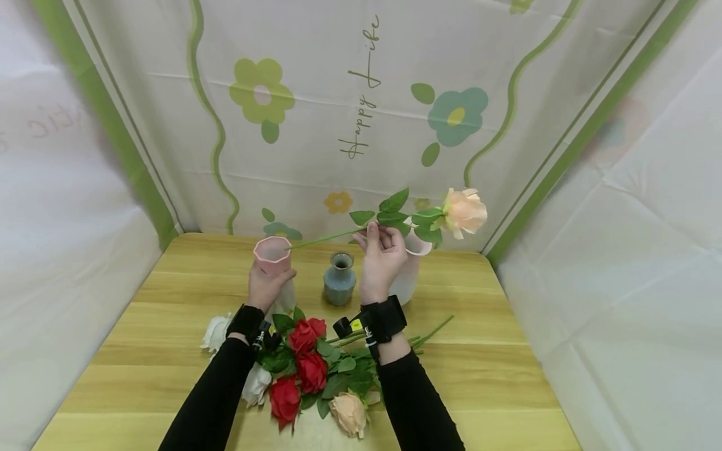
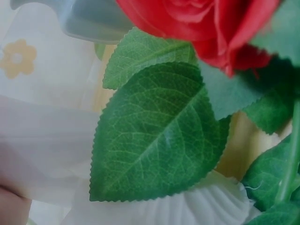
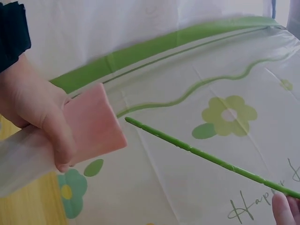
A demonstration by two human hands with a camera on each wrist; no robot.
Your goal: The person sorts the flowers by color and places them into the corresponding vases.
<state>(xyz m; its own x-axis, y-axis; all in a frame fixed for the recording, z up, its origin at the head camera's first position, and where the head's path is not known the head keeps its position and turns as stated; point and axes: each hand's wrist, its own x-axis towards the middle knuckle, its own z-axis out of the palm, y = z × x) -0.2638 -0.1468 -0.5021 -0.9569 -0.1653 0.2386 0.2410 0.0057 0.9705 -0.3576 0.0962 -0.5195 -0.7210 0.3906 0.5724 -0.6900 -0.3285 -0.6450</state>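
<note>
My left hand (image 1: 265, 287) grips a vase with a pink top (image 1: 273, 265) and a whitish lower part, just below its angular rim. In the right wrist view the thumb lies across the pink part (image 3: 93, 124). My right hand (image 1: 383, 260) pinches the green stem of a peach rose (image 1: 465, 212), held nearly level with the bloom to the right. The bare stem end (image 3: 133, 123) points left, right at the vase's mouth. A leaf (image 2: 150, 140) and red petals (image 2: 197, 21) fill much of the left wrist view; the left hand barely shows there.
A small blue-grey vase (image 1: 340, 285) stands between the hands. Behind the right hand is a white vase (image 1: 407, 282), partly hidden. Red roses (image 1: 312, 371), white roses (image 1: 256, 383) and another peach rose (image 1: 348, 413) lie on the wooden table (image 1: 491, 376) near the forearms. Printed cloth surrounds the table.
</note>
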